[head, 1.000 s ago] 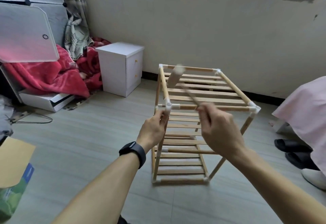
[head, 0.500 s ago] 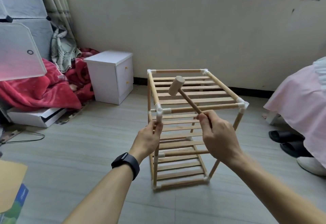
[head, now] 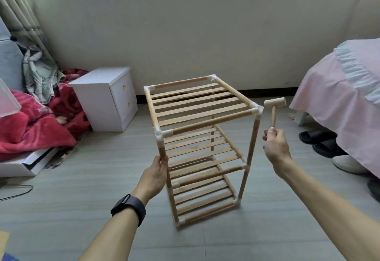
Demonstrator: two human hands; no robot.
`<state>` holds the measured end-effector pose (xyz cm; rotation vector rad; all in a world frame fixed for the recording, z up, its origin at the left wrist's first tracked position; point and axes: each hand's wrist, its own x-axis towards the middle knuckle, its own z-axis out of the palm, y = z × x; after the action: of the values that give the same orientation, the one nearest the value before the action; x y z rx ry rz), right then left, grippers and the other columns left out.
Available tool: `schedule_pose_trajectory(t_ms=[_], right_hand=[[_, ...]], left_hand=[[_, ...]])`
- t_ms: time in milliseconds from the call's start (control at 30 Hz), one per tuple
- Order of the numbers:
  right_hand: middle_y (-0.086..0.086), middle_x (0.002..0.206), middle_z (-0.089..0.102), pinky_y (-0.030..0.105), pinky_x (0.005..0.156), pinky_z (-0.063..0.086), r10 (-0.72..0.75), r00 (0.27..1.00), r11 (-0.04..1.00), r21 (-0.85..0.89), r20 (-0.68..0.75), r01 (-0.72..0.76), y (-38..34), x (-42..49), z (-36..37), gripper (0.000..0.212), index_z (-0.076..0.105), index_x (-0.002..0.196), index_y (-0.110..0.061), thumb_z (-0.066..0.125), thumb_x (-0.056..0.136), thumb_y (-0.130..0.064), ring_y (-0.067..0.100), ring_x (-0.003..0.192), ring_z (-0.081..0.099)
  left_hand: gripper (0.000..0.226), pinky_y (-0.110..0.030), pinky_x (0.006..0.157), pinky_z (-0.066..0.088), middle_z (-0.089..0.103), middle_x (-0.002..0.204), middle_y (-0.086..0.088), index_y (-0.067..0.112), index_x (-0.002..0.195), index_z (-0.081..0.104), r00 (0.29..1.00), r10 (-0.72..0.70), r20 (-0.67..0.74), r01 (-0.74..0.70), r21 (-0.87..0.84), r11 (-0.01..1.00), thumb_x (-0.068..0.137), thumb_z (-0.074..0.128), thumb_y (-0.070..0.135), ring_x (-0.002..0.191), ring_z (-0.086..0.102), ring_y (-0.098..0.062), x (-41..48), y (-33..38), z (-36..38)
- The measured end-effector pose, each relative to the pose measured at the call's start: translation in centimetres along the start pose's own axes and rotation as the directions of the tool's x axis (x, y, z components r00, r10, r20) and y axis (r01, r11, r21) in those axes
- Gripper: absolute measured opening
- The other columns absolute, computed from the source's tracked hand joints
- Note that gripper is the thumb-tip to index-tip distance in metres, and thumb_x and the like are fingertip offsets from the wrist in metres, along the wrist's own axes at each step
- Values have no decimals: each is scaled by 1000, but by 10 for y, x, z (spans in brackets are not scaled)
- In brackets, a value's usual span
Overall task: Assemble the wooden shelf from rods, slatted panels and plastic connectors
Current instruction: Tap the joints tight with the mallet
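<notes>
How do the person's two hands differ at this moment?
The left hand grips the front left post of the shelf, below its top corner; the right hand holds a small wooden mallet upright, beside the shelf and not touching it. The left wrist wears a dark watch; the right wrist is bare. Both hands are curled round wood.

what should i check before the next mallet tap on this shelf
1. Left hand grips front-left upright rod of the three-tier wooden slatted shelf: ok.
2. Right hand holds the small wooden mallet by its handle end, head up: ok.
3. Mallet head apart from the white plastic front-right corner connector: ok.
4. Rods fully seated in connectors: cannot tell.
5. Shelf feet flat on grey floor: cannot tell.
</notes>
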<state>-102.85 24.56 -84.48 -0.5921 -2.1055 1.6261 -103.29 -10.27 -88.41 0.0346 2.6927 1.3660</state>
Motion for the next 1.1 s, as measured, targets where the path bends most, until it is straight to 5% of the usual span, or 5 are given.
schedule_pose_trajectory(t_ms=[367, 567, 700, 800, 1100], right_hand=[[1, 126, 63, 52, 110, 41, 31, 975, 982, 177, 220, -71, -9, -4, 11, 31, 54, 111, -20, 27, 111, -36, 23, 125, 55], [15, 115, 69, 34, 85, 57, -58, 923, 943, 324, 380, -74, -37, -36, 18, 29, 50, 105, -10, 30, 112, -29, 24, 102, 73], [13, 109, 75, 42, 88, 57, -48, 837, 950, 284, 546, -130, -43, -65, 12, 29, 50, 101, -12, 30, 112, -30, 26, 98, 75], [9, 96, 76, 42, 77, 58, -144, 817, 987, 141, 558, 78, -51, -81, 1, 29, 54, 100, -12, 34, 111, -30, 24, 87, 74], [-20, 58, 58, 16, 42, 33, -534, 704, 675, -264, 468, 688, -92, -105, -64, 20, 70, 95, -26, 52, 103, -32, 7, 46, 51]], left_hand=[[47, -32, 60, 38, 61, 98, 1, 19, 117, 50, 927, -187, -324, 159, -112, 981, 106, 22, 56, 81, 56, -15, 13, -1, -11], [55, -53, 89, 43, 32, 143, -22, 17, 143, 23, 756, -310, -577, 292, -127, 948, 97, 53, 25, 123, 44, -44, 4, 16, -14], [75, -56, 116, 29, 19, 159, -21, 12, 149, 30, 659, 114, -743, 12, 162, 987, 84, 66, 19, 143, 29, -41, -14, 57, -3], [78, -53, 123, 2, 21, 163, -14, 13, 151, 37, 620, 627, -471, -297, 600, 743, 81, 62, 38, 152, 18, -32, -23, 79, 11], [48, -49, 121, -11, 39, 143, -2, 26, 121, 44, 688, 707, -165, -550, 517, 655, 84, 44, 57, 144, 27, -23, -30, 86, 26]])
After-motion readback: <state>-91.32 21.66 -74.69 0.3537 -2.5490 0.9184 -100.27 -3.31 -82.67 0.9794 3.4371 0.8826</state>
